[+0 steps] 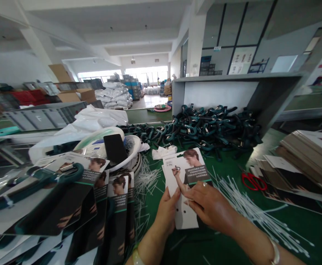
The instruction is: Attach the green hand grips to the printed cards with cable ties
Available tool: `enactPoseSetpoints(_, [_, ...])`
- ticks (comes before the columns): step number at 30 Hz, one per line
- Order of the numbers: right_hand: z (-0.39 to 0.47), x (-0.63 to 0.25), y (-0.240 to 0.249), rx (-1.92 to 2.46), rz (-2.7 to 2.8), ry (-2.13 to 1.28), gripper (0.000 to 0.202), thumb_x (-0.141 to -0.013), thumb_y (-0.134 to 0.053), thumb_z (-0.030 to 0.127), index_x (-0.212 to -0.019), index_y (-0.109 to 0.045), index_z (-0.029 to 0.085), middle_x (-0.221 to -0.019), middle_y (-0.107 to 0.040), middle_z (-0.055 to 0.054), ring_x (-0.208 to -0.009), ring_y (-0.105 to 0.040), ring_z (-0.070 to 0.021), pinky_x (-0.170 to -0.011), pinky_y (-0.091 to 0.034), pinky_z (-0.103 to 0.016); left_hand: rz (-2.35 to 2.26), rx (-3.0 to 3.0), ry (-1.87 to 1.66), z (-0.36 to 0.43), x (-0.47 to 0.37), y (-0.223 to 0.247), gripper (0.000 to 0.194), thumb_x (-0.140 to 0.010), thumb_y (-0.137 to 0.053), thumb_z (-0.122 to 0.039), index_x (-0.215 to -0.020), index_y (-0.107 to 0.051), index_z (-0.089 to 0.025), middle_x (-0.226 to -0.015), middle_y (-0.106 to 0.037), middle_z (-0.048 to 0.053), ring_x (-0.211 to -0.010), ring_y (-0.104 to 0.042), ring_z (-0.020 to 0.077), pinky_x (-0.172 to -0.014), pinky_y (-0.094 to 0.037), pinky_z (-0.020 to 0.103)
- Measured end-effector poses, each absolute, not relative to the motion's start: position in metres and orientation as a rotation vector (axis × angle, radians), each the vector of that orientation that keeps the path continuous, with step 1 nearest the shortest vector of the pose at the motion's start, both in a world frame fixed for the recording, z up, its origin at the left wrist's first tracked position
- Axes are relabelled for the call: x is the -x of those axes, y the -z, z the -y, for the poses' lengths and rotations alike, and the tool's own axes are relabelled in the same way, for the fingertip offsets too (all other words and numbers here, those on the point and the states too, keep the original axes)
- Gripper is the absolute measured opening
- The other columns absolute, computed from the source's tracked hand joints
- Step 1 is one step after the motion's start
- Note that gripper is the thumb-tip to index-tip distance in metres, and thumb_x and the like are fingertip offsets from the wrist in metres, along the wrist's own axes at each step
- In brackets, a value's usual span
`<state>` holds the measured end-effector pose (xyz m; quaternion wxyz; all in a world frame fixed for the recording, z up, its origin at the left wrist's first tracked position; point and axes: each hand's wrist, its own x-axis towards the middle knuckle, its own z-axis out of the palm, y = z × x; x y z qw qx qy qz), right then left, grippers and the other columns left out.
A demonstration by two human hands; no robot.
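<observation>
My left hand [166,209] is closed on the left edge of a printed packaging card [174,180], its thumb lying over the front. The card is tilted up and reads "Adjustable grip strengthener"; small holes show in its lower part. Across its right side lies my right hand [210,204], fingers bent and pressed together against the card face. Anything small between those fingertips is hidden. Loose white cable ties [246,206] lie to the right of my hands, with more ties [148,176] to the left. Beyond the card sits a heap of dark green hand grip strengtheners [205,127].
Carded grip strengtheners [50,195] are piled at the left. A black phone-like slab [115,148] rests on a white basket [135,151]. At the right are red-handled scissors [254,181] and stacked cards [310,158]. A grey crate [46,116] stands behind on the left.
</observation>
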<state>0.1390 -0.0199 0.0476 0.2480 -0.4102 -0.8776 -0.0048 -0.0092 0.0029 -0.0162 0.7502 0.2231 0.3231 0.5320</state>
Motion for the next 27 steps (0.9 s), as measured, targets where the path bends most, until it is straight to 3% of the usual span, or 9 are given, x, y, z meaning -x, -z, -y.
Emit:
enactPoseSetpoints(4, [0.006,-0.189,-0.039,1.560,2.120,0.056,0.030,-0.087,-0.044,0.035,-0.105,-0.062,0.019,-0.093,-0.066,-0.009,-0.088,-0.060,-0.0205,-0.079,-0.046,-0.033,-0.844,-0.520,-1.257,-0.015,0.024,0.018,0.066,-0.062,-0.077,-0.033,-0.120,-0.049,-0.017,-0.099,-0.069,0.010,-0.088,-0.066,0.0242,-0.080,-0.049,0.034])
enactPoseSetpoints(7, [-0.016,-0.243,-0.022,2.299,1.948,-0.018,0.032,-0.086,-0.042,0.036,-0.087,-0.068,0.016,-0.087,-0.067,-0.014,-0.081,-0.063,-0.0284,-0.069,-0.045,-0.039,-0.916,-0.602,-1.246,-0.025,0.033,0.021,0.065,-0.062,-0.076,-0.031,-0.119,-0.048,-0.017,-0.095,-0.070,0.009,-0.081,-0.066,0.0230,-0.077,-0.049,0.034])
enactPoseSetpoints(9, [-0.027,-0.268,-0.009,2.503,1.938,-0.177,0.030,-0.081,-0.047,0.034,-0.076,-0.068,0.014,-0.081,-0.068,-0.017,-0.080,-0.064,-0.0331,-0.066,-0.044,-0.041,-0.975,-0.656,-1.210,-0.029,0.036,0.023,0.061,-0.063,-0.075,-0.028,-0.117,-0.048,-0.017,-0.092,-0.070,0.008,-0.079,-0.066,0.0224,-0.074,-0.049,0.034])
enactPoseSetpoints(13, [-0.034,-0.281,0.004,2.469,1.907,-0.261,0.028,-0.079,-0.041,0.022,-0.075,-0.068,0.015,-0.084,-0.070,-0.014,-0.082,-0.065,-0.0277,-0.068,-0.044,-0.035,-1.014,-0.743,-1.104,-0.030,0.040,0.021,0.064,-0.058,-0.072,-0.014,-0.117,-0.047,-0.017,-0.094,-0.070,0.008,-0.078,-0.065,0.0225,-0.072,-0.049,0.033])
enactPoseSetpoints(16, [-0.033,-0.280,0.002,2.401,1.873,-0.325,0.030,-0.079,-0.040,0.024,-0.078,-0.070,0.020,-0.087,-0.071,-0.007,-0.082,-0.065,-0.0215,-0.068,-0.044,-0.028,-0.929,-0.818,-1.026,-0.030,0.047,0.020,0.072,-0.055,-0.069,-0.007,-0.122,-0.045,-0.018,-0.101,-0.068,0.009,-0.081,-0.065,0.0231,-0.072,-0.049,0.033])
enactPoseSetpoints(24, [-0.031,-0.299,-0.002,2.235,1.755,-0.451,0.033,-0.076,-0.047,0.044,-0.072,-0.069,0.020,-0.075,-0.070,-0.005,-0.073,-0.064,-0.0216,-0.060,-0.042,-0.028,-1.140,-1.019,-1.080,-0.041,0.059,0.038,0.049,-0.056,-0.077,-0.018,-0.102,-0.063,-0.016,-0.090,-0.070,0.009,-0.081,-0.064,0.0253,-0.071,-0.048,0.033])
enactPoseSetpoints(27, [-0.026,-0.303,0.004,2.367,1.914,-0.466,0.027,-0.071,-0.055,0.045,-0.067,-0.067,0.021,-0.073,-0.069,-0.006,-0.072,-0.063,-0.0234,-0.058,-0.040,-0.030,-1.000,-1.020,-1.010,-0.038,0.060,0.032,0.055,-0.056,-0.077,-0.019,-0.109,-0.060,-0.015,-0.098,-0.068,0.010,-0.087,-0.063,0.0263,-0.073,-0.049,0.034])
